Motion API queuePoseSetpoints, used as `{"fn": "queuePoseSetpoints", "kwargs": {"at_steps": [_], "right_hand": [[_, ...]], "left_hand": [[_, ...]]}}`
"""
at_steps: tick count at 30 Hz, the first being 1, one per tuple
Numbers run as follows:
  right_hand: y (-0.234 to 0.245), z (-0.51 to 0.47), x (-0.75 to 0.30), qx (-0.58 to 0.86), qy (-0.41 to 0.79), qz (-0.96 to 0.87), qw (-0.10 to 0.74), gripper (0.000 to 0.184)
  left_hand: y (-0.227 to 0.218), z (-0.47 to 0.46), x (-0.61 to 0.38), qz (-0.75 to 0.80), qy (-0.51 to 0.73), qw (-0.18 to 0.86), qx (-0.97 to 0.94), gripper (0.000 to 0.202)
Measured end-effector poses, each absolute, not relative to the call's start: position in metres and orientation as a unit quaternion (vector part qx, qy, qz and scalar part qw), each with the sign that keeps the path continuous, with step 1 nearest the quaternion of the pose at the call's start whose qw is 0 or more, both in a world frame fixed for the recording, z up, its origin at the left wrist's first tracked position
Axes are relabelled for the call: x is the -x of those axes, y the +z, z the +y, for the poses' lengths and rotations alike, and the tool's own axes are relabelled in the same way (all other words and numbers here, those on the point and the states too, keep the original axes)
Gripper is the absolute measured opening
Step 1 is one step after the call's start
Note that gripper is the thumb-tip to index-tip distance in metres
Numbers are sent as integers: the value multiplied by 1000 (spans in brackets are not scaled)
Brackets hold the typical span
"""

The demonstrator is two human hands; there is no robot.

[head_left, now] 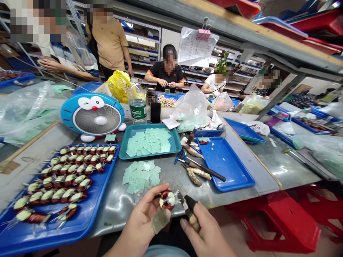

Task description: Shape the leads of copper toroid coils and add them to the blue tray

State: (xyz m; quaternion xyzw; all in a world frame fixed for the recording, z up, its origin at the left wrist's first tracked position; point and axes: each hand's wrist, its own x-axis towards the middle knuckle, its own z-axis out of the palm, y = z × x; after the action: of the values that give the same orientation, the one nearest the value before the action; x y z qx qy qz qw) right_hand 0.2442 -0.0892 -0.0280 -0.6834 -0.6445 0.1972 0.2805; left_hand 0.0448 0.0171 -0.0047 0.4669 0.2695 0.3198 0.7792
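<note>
Our left hand (142, 217) curls fingers and thumb around a copper-wound toroid coil (166, 200), pinching it just above the near edge of the metal-topped bench (115, 214), with a strip of grey wrapping (160, 220) on the thumb side. Our right hand (206, 228) pinches a small dark-handled tool (190, 210) right beside the coil, though we cannot tell exactly which tool it is. To our left, a blue tray (88, 228) holds rows of similar coils (53, 189). Ahead lie loose green insulating sheets (140, 176), and behind them a teal tray (150, 157) carries more. To our right, pliers (194, 175) rest beside another blue tray (227, 178). A narrow strip of bare bench separates our hands from the sheets, while the tools and trays crowd the space beyond. Further back, a fan (92, 116), a water bottle (137, 101) and a phone (155, 112) stand between us and a co-worker in black (166, 73). Past the near edge, red plastic stools (273, 221) stand on the floor
</note>
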Motion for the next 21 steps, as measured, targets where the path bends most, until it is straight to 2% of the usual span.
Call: {"fn": "queuePoseSetpoints", "kwargs": {"at_steps": [5, 12, 16, 21], "right_hand": [[-5, -84, -258, 662, 173, -687, 244, 39], [20, -83, -295, 654, 125, -719, 201, 12], [20, -84, -289, 640, 139, -730, 195, 8], [16, -85, -278, 636, 123, -736, 195, 11]], "left_hand": [[-11, 18, -40, 267, 337, 734, -526, 38], [3, 31, -35, 282, 298, 651, -639, 32], [9, 34, -34, 275, 281, 598, -698, 29], [15, 39, -31, 257, 215, 585, -739, 41]]}}
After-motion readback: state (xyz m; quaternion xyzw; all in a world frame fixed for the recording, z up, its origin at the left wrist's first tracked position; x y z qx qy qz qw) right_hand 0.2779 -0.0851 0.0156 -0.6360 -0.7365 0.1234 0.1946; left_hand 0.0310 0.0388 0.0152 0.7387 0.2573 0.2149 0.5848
